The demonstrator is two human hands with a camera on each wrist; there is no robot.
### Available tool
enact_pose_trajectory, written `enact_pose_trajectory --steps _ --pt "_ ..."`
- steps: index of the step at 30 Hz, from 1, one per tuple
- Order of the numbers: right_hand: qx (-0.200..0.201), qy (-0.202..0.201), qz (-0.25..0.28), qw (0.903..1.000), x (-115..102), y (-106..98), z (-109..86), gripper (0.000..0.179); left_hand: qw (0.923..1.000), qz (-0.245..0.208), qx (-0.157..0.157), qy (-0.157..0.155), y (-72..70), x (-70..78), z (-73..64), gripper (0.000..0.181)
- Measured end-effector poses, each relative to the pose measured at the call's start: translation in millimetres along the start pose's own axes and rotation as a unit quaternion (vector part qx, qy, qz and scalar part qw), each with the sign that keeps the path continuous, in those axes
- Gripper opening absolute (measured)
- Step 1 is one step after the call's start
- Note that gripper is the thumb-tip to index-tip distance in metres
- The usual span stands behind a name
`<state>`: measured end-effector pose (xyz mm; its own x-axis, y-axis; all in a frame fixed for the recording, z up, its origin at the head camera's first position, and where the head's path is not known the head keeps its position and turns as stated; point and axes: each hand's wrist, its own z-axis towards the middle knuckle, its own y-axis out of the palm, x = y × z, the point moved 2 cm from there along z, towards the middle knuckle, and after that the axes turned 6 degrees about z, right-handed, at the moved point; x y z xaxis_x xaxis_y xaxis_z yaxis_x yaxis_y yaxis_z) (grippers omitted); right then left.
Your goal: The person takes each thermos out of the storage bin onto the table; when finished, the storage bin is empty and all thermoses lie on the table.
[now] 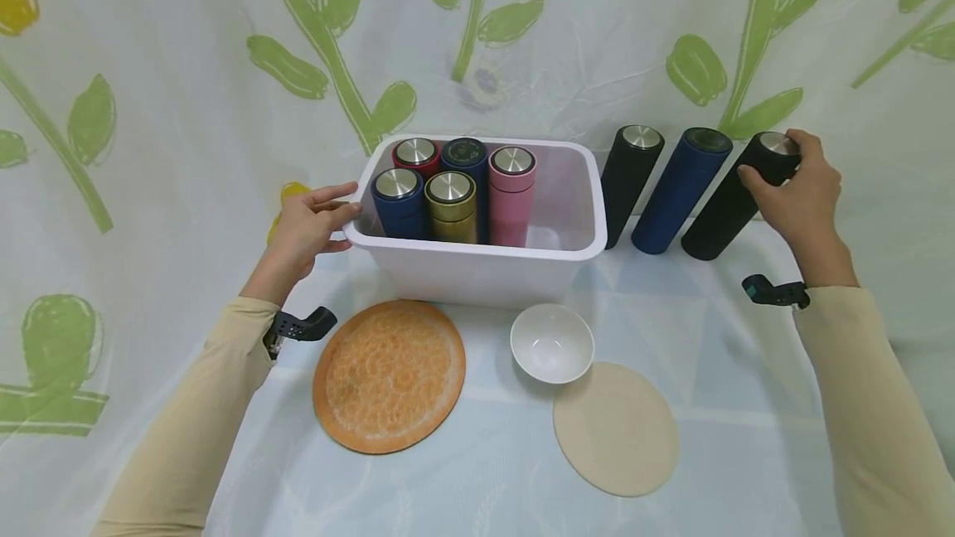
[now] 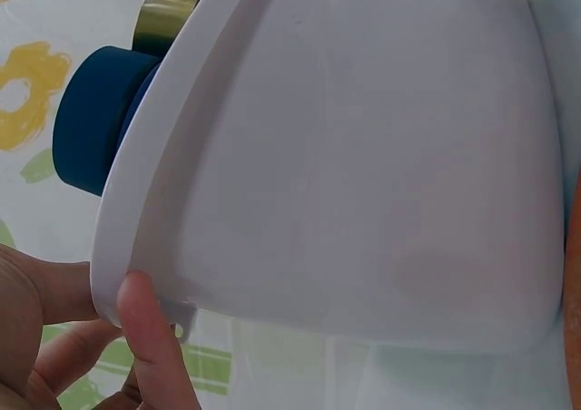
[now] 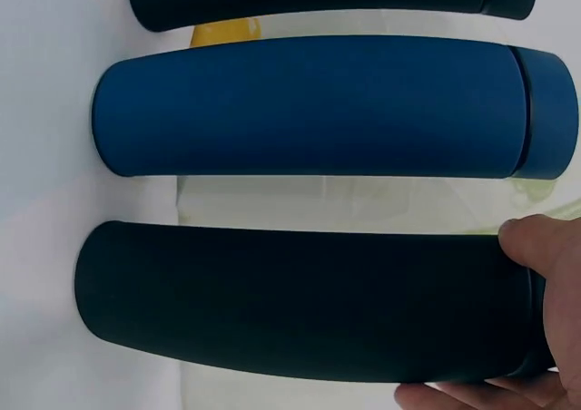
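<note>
My left hand (image 1: 309,226) holds the left rim of a white plastic bin (image 1: 477,276), with one finger (image 2: 150,328) against its outer wall. Inside the bin stand several insulated bottles: a red one (image 1: 416,154), a dark blue one (image 1: 464,154), a pink one (image 1: 511,205), a blue one (image 1: 399,205) and a gold one (image 1: 452,205). At the right, my right hand (image 1: 806,197) grips the top of a black insulated bottle (image 3: 300,301). Left of it stand a blue bottle (image 1: 681,189) and another black bottle (image 1: 630,181), apart from each other.
In front of the bin lies a round brown bread-patterned mat (image 1: 390,375). A white bowl (image 1: 552,344) sits beside it, near the edge of a round beige mat (image 1: 618,433). A flower-printed sheet (image 1: 582,31) hangs behind the bin.
</note>
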<state>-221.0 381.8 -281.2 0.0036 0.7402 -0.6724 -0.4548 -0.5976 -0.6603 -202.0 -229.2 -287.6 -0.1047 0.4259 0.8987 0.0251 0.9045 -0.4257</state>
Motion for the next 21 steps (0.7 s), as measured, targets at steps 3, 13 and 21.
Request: enact_pose_trajectory --steps 3,13,21 --pt "0.000 0.004 -0.001 1.0000 0 -1 1.8 0.075 1.0000 0.005 0.001 0.002 -0.8 2.1 -0.3 0.050" --pt "-0.029 0.003 -0.009 0.9995 0 -6 4.7 0.079 1.0000 0.005 0.001 -0.005 -1.3 5.9 -2.8 0.051" --pt "-0.062 0.015 -0.041 0.9971 -6 -14 4.7 0.092 0.9999 0.004 -0.001 -0.009 -0.8 3.2 -3.6 0.051"
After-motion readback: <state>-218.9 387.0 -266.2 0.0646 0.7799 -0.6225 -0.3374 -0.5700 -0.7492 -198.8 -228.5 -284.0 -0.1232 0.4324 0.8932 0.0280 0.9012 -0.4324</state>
